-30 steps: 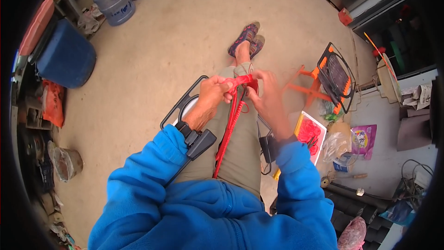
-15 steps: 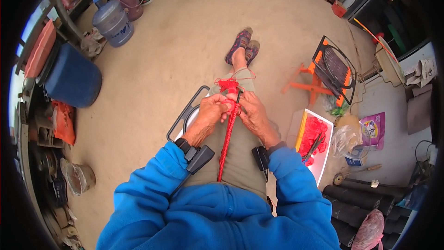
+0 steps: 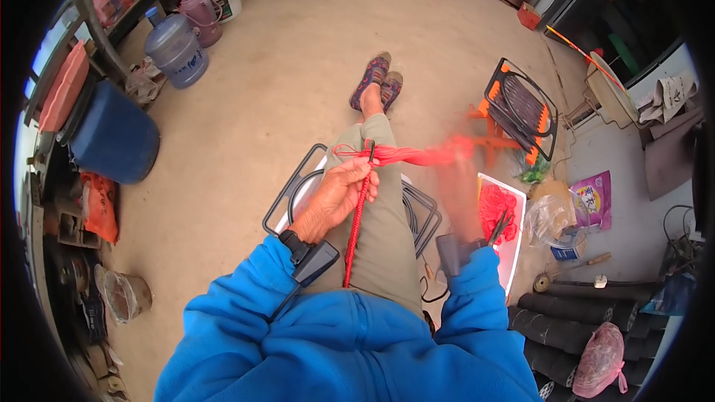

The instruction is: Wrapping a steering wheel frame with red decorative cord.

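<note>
A red braided cord [image 3: 358, 234] runs from my waist up along my thighs. My left hand [image 3: 337, 197] is closed in a pinch around its upper end. A small dark rod-like piece [image 3: 371, 151] stands up at that end, and a thin red loop sticks out to its left. From there loose red strands [image 3: 410, 155] stretch sideways to the right. My right hand [image 3: 458, 182] is at their far end, out to the right and smeared by motion. The strands look drawn out from it, though its separate fingers cannot be made out.
Beside my right forearm stands a white box [image 3: 510, 259] with red material and dark scissors [image 3: 500, 228]. An orange and black folding chair [image 3: 521, 108] is ahead right. Dark rolls [image 3: 558, 322] lie lower right. A water jug [image 3: 177, 48] and blue barrel [image 3: 115, 134] stand left.
My right hand has left the cord's top and swung out to the right, with red strands now stretched toward it. My left hand stays on the cord. The view has shifted slightly.
</note>
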`<state>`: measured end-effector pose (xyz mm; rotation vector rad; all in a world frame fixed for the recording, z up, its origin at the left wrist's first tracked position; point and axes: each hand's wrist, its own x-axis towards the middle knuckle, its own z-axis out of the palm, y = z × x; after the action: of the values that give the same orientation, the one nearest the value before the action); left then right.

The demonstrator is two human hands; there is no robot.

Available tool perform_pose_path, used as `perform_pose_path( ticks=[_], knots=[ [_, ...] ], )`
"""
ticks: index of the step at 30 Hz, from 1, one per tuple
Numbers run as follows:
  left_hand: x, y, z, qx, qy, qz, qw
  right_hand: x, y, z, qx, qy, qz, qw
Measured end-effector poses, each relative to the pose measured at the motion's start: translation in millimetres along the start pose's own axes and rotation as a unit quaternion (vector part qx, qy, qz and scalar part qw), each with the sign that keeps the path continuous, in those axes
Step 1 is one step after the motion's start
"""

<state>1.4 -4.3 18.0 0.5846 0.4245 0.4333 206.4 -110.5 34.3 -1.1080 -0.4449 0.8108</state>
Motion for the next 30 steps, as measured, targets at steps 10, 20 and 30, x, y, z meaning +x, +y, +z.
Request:
perform_pose_path(
  ticks=[10,20,30],
  knots=[
    [3,-2,-1,-0.048,-0.018,-0.017,0.999,-113,-101,-59,0.147,-0.062,0.116,0.98],
    [3,-2,-2,-0.023,0.004,-0.007,1.0,-75,-28,32,-0.149,-0.068,0.16,0.973],
    [6,-7,-8,-0.026,0.004,0.001,1.0,-47,-8,52,-0.127,-0.076,0.196,0.969]
  ],
)
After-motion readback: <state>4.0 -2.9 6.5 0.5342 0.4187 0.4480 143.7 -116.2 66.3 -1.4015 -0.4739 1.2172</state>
